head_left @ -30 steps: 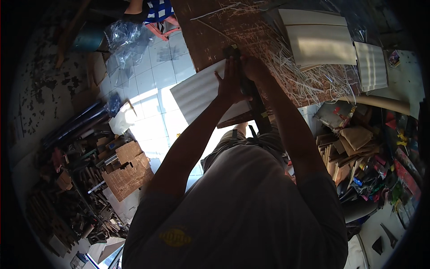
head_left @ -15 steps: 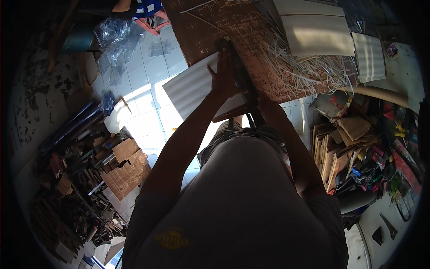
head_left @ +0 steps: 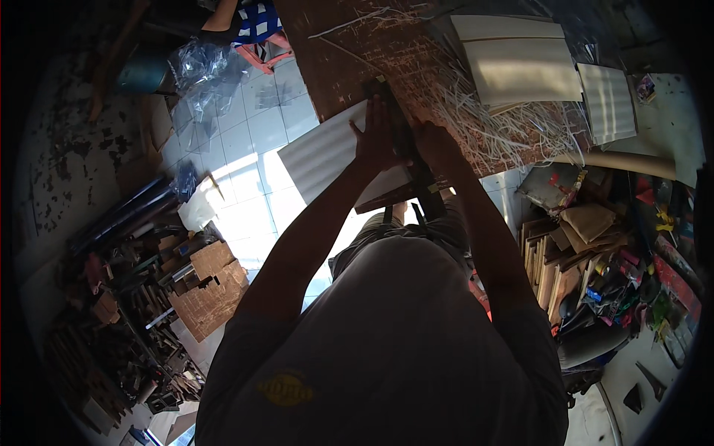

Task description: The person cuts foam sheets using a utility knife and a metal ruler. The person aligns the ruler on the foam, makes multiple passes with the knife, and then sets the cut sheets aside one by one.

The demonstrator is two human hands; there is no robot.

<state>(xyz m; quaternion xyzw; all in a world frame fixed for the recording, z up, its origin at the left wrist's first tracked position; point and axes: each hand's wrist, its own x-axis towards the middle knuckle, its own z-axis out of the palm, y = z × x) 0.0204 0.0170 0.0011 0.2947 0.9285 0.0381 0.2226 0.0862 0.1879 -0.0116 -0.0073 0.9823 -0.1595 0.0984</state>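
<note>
My left hand [head_left: 378, 143] lies with fingers spread, pressing on a long dark straight bar [head_left: 407, 146] and the pale sheet [head_left: 321, 154] beside it. The sheet juts out past the left edge of a worn brown table [head_left: 338, 63]. My right hand [head_left: 436, 147] is closed against the right side of the bar, about level with my left palm. Whatever its fingers grip is hidden by the hand and shadow. The near end of the bar reaches over the table's front edge toward my legs.
Thin pale strips [head_left: 513, 123] lie heaped on the table to the right, near larger cream sheets [head_left: 517, 70]. Wood offcuts [head_left: 208, 297] are piled at lower left. Upright boards [head_left: 554, 260] and assorted tools stand at right. Another person's arm [head_left: 222, 16] shows at top left.
My right hand has slid away from me along the bar, from near the table's front edge to beside my left hand. My left hand stays pressed down. The view has shifted slightly.
</note>
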